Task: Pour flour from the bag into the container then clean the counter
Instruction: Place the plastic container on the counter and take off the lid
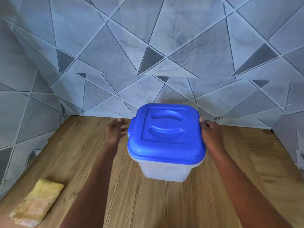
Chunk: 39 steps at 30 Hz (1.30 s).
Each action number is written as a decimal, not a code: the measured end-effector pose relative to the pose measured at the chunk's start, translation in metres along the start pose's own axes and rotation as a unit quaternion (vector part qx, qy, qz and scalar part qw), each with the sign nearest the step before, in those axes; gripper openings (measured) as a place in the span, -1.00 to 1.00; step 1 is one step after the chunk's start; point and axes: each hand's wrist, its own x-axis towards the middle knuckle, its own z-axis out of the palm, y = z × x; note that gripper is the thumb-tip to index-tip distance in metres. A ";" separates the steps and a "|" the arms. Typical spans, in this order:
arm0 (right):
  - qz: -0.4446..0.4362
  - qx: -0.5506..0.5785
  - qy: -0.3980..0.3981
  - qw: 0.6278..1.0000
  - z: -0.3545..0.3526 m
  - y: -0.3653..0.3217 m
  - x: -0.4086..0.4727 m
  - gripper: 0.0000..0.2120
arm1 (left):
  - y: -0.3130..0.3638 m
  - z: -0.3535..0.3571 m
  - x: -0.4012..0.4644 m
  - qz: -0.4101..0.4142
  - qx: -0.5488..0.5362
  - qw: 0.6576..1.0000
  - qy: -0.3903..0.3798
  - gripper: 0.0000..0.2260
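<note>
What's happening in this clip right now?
A person stands at a wooden counter with a translucent container in front of them, its blue lid on. The right hand touches the lid's right edge; the left hand is open beside its left edge, blurred. A folded yellow cloth lies at the near left. No flour bag is in view.

glossy plastic lid (166, 130), wood-grain counter (131, 203), perhaps cloth (37, 204)

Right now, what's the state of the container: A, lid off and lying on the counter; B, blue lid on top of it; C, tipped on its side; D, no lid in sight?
B: the blue lid sits on top of the translucent container, which stands upright on the wooden counter.
</note>
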 end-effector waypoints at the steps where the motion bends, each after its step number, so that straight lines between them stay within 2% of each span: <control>1: 0.000 0.018 0.002 1.000 0.002 -0.002 -0.001 -0.53 | 0.003 0.000 -0.007 0.019 -0.016 0.999 -0.027 -0.68; 3: 0.005 0.048 0.005 0.999 0.007 -0.010 -0.005 -0.55 | 0.003 0.009 -0.021 0.038 0.006 0.994 -0.098 -0.63; 5: 0.014 0.057 0.011 0.998 0.010 -0.017 -0.006 -0.55 | 0.002 0.019 -0.029 0.059 0.023 0.990 -0.127 -0.47; 6: 0.021 0.060 0.012 0.998 0.009 -0.020 -0.006 -0.54 | 0.003 0.022 -0.033 0.057 -0.006 0.989 -0.140 -0.43; 10: 0.038 0.126 0.005 0.991 0.005 -0.028 -0.007 -0.53 | 0.020 0.027 -0.048 0.053 -0.115 0.980 -0.155 -0.53; 15: 0.036 0.253 0.026 0.966 -0.005 -0.046 -0.007 -0.84 | 0.035 0.022 -0.058 0.058 -0.167 0.974 -0.140 -0.59; 16: 0.042 0.274 0.034 0.960 -0.010 -0.049 -0.007 -0.91 | 0.041 0.021 -0.059 0.068 -0.177 0.973 -0.132 -0.62; 18: 0.076 0.339 0.038 0.937 -0.018 -0.051 -0.005 -0.87 | 0.053 0.019 -0.057 0.084 -0.212 0.965 -0.127 -0.67; 22: 0.150 0.458 -0.030 0.876 -0.033 -0.031 -0.001 -0.76 | 0.069 0.021 -0.046 0.067 -0.276 0.951 -0.123 -0.59; 23: 0.166 0.478 -0.043 0.862 -0.037 -0.024 -0.001 -0.77 | 0.066 0.023 -0.042 0.075 -0.260 0.955 -0.120 -0.59; 24: 0.182 0.498 -0.044 0.847 -0.043 -0.017 -0.002 -0.78 | 0.062 0.028 -0.039 0.100 -0.196 0.969 -0.113 -0.59; 26: 0.183 0.537 -0.016 0.823 -0.060 0.004 -0.004 -0.81 | 0.045 0.036 -0.036 0.172 0.027 0.981 -0.082 -0.65; 28: 0.139 0.499 0.027 0.855 -0.082 0.032 -0.007 -0.90 | 0.025 0.041 -0.035 0.216 0.220 0.949 -0.063 -0.64; 31: 0.089 0.317 0.065 0.942 -0.110 0.074 -0.022 -0.44 | 0.005 0.040 -0.032 0.251 0.405 0.876 -0.075 -0.51; 32: 0.092 0.270 0.070 0.956 -0.119 0.088 -0.026 -0.36 | 0.004 0.041 -0.032 0.254 0.425 0.866 -0.071 -0.50; 34: 0.121 0.232 0.087 0.961 -0.130 0.113 -0.036 -0.17 | 0.006 0.044 -0.034 0.239 0.404 0.881 -0.060 -0.50; 36: 0.149 0.181 0.137 0.962 -0.140 0.143 -0.045 0.19 | 0.006 0.046 -0.036 0.231 0.386 0.892 -0.051 -0.51; 37: 0.166 0.183 0.145 0.958 -0.140 0.155 -0.048 0.21 | 0.004 0.047 -0.036 0.233 0.387 0.891 -0.049 -0.52; 38: 0.185 0.198 0.138 0.953 -0.140 0.164 -0.053 0.09 | 0.003 0.046 -0.035 0.235 0.390 0.889 -0.050 -0.53; 39: 0.207 0.262 0.132 0.933 -0.140 0.160 -0.060 -0.13 | 0.003 0.046 -0.034 0.238 0.392 0.887 -0.050 -0.54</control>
